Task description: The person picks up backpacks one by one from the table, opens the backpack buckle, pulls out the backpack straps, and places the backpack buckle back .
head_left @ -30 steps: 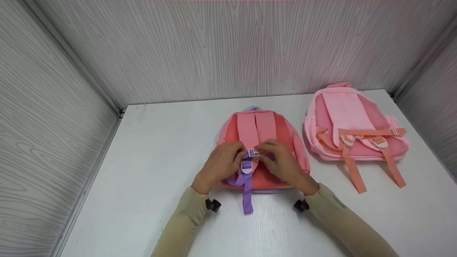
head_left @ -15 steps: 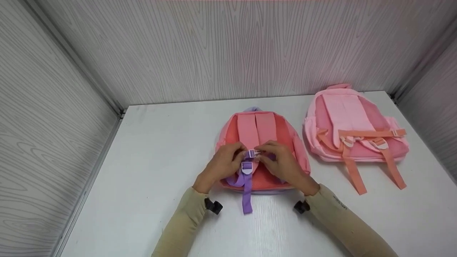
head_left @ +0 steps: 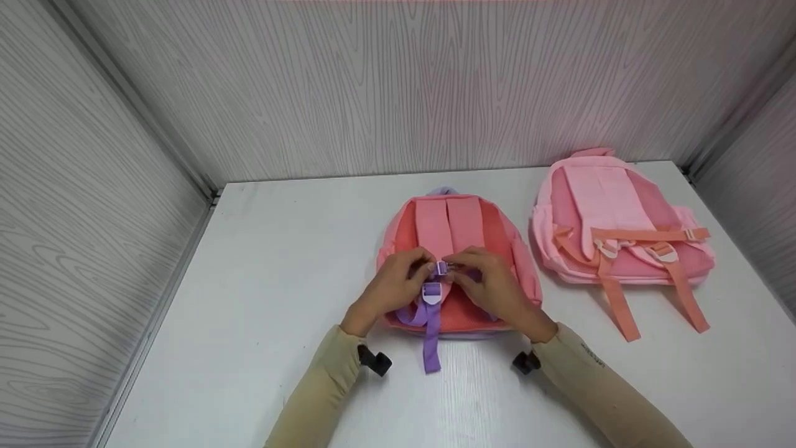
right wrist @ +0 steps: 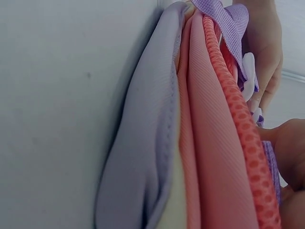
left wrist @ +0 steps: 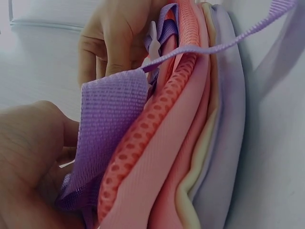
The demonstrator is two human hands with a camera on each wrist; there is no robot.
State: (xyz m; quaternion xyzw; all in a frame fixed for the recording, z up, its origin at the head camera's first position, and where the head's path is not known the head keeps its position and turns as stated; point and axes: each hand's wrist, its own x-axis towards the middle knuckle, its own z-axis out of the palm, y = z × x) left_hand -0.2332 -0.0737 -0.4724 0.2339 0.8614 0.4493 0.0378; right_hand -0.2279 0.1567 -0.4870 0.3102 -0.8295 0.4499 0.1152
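A coral-and-pink backpack lies with its shoulder straps upward. Over its middle, my left hand pinches the white side-release buckle on a purple webbing strap. Facing it, my right hand pinches the buckle's other end; the fingers cover most of that part. Just below is a white strap adjuster, from which a purple strap tail hangs onto the table. In the left wrist view, a purple webbing loop partly hides the hands' grip. The right wrist view mostly shows the bag's lavender side.
To the right lies a light pink backpack with orange straps trailing towards the table's front. Both bags rest on a white table. Wood-grain panels stand behind and at the sides.
My left hand and the buckle part in it have shifted slightly right, towards the right hand. Less of the white prongs shows between the fingers. The bags stay in place.
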